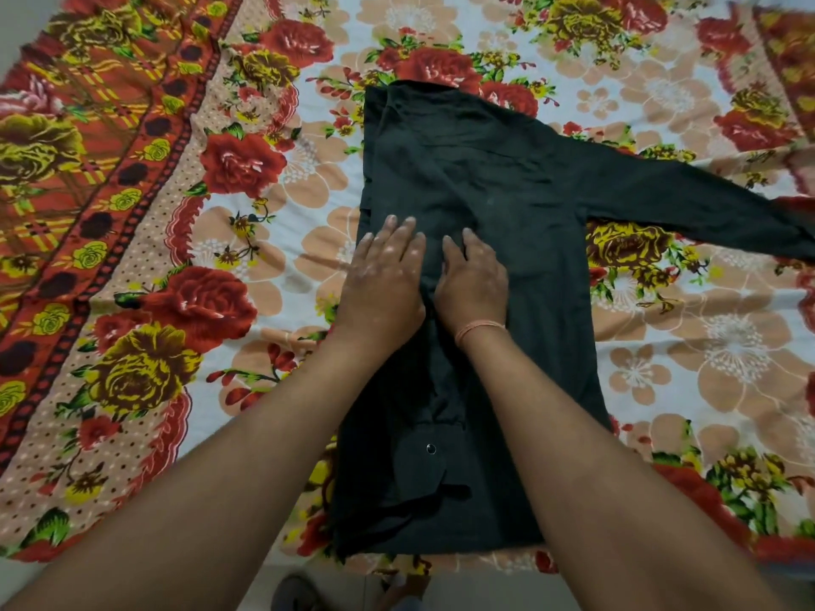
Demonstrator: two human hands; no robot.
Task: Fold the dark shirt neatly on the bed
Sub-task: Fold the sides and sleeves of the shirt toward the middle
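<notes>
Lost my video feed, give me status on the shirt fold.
Left hand and right hand flat on dark shirt. One sleeve folded in, other sleeve still spread on floral bedsheet. Nothing in the way.

On the bed lies 1 dark, long-sleeved cloth shirt (pixel 480 178), with 1 sleeve (pixel 688 200) stretched out flat to the right and 1 small round metal snap button (pixel 431 448) showing near its hem. 2 bare hands rest on it: 1 left hand (pixel 383 275) and 1 right hand (pixel 474 282). 1 thin orange thread band (pixel 478 329) circles the right wrist. 1 floral bedsheet of red, yellow and peach blooms (pixel 247 240) covers the bed.
</notes>
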